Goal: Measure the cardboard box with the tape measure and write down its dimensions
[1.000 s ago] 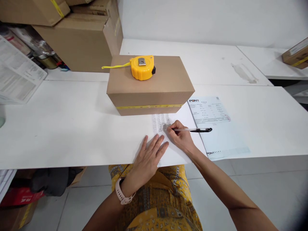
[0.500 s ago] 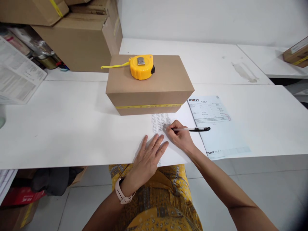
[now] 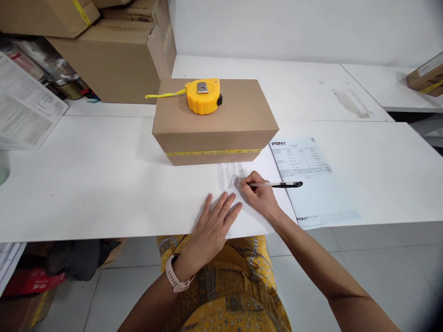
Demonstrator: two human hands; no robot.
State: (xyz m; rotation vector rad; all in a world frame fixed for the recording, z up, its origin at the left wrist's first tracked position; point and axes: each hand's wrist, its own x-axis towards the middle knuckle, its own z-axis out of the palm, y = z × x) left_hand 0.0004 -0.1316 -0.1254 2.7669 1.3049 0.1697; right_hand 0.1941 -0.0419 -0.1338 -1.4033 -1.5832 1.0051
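Observation:
My right hand (image 3: 259, 193) is closed on a pen (image 3: 279, 185), its tip resting on a white sheet with rows of small print (image 3: 231, 176). My left hand (image 3: 213, 226) lies flat with fingers spread on the lower part of that sheet, near the table's front edge. Just behind the sheet stands a brown cardboard box (image 3: 214, 121) with a yellow tape strip along its front. A yellow tape measure (image 3: 202, 96) lies on top of the box, a short length of tape sticking out to the left.
A pale blue printed form (image 3: 311, 180) lies right of the sheet. Larger cardboard boxes (image 3: 117, 55) are stacked at the back left, with papers (image 3: 24, 106) beside them. Another box (image 3: 425, 76) sits at the far right on a second white table (image 3: 311, 87).
The pen and my right hand have shifted very slightly on the sheet. My left hand, the box and the tape measure have stayed where they were.

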